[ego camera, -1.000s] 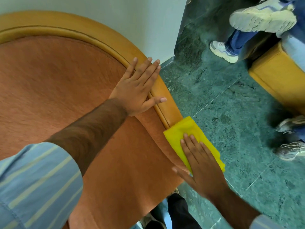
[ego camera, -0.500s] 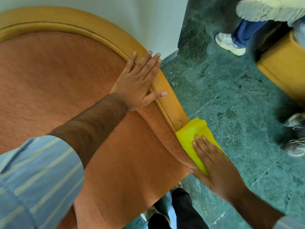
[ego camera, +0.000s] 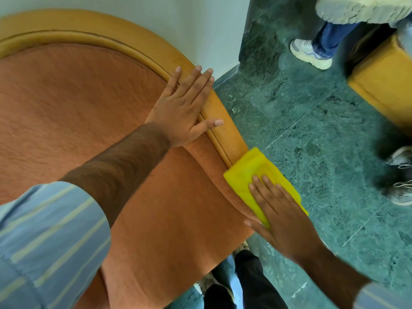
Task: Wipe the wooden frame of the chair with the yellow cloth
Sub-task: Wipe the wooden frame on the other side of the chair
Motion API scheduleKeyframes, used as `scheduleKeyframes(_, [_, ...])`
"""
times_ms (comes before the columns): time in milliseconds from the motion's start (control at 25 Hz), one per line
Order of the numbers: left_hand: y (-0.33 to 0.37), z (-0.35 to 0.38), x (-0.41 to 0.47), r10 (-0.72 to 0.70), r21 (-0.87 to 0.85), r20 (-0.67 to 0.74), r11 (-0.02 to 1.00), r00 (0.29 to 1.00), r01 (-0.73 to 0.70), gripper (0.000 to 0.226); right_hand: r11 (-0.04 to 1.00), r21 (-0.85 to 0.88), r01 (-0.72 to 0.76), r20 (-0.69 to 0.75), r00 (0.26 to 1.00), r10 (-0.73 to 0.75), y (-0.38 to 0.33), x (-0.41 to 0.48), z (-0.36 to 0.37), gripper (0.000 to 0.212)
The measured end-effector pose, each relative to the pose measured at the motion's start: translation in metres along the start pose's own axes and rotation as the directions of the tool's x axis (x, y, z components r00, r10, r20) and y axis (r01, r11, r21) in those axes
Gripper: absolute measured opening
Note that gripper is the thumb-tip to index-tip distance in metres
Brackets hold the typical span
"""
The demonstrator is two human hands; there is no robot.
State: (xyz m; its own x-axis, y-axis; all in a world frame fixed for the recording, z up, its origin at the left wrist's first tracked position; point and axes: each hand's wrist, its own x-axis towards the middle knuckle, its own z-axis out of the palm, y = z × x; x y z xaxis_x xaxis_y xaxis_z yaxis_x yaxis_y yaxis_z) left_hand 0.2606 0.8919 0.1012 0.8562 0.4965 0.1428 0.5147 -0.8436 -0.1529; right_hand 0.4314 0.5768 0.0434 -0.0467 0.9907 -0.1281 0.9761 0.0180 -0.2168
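The chair has orange upholstery (ego camera: 78,112) and a curved, light wooden frame (ego camera: 227,128) running along its top and right edge. My left hand (ego camera: 182,110) lies flat, fingers spread, across the upholstery and the frame. Lower on the frame's right edge sits the folded yellow cloth (ego camera: 252,175). My right hand (ego camera: 283,210) presses flat on the cloth, fingers extended, covering its lower half. The frame beneath the cloth and my right hand is hidden.
A green marble floor (ego camera: 301,130) lies to the right of the chair. Another person's white sneakers (ego camera: 312,52) stand at the top right beside a wooden furniture piece (ego camera: 383,85). More shoes (ego camera: 401,190) sit at the right edge. A white wall (ego camera: 178,23) is behind the chair.
My right hand has slid the yellow cloth along the lower right part of the frame, down and then slightly back up. My left hand has stayed planted in the same spot.
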Motion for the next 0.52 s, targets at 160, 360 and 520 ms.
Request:
scheduleKeyframes(160, [0.000, 0.000, 0.000, -0.017, -0.007, -0.007, 1.000, 1.000, 0.017, 0.098, 1.000, -0.004, -0.028, -0.012, 1.000, 0.028, -0.004, 0.012, -0.002, 0.078])
scheduleKeyframes(360, [-0.001, 0.004, 0.002, -0.016, -0.002, -0.026, 1.000, 1.000, 0.016, 0.097, 0.997, 0.040, -0.060, -0.092, 0.994, 0.063, -0.021, 0.083, -0.005, 0.081])
scheduleKeyframes(520, [-0.001, 0.002, 0.001, -0.010, -0.031, 0.000, 0.999, 1.000, 0.010, 0.098, 0.995, 0.077, -0.060, -0.048, 0.997, 0.064, -0.010, 0.034, 0.000, 0.077])
